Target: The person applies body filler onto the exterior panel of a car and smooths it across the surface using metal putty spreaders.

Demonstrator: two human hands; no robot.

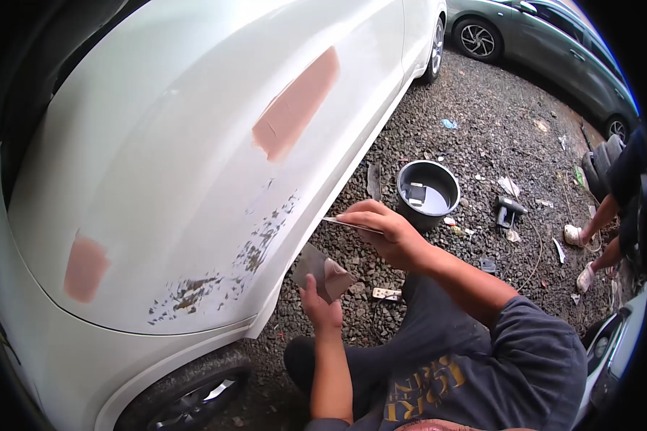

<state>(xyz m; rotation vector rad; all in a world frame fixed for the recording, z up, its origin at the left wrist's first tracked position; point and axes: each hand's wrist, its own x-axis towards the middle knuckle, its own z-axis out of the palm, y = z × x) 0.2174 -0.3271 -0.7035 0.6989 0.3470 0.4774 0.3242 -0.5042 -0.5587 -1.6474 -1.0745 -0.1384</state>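
Black bucket [428, 220] holds liquid [436, 202] and something dark [414, 193]; right hand [387, 231] pinches a spreader [350, 225], left hand [320, 307] a plate [313, 266].

Left forearm [331, 373] extended, left hand [322, 312] gripping; right arm [471, 279] slanting inward, right fingers [367, 209] pinched.

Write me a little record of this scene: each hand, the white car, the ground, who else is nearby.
Left hand: holding a flat plate showing a pinkish area
Right hand: holding a thin blade, seen nearly edge-on
White car: two pinkish patches, plus dark scattered marks
Ground: gravel, with a dark bucket
Nearby: another person's legs, right edge
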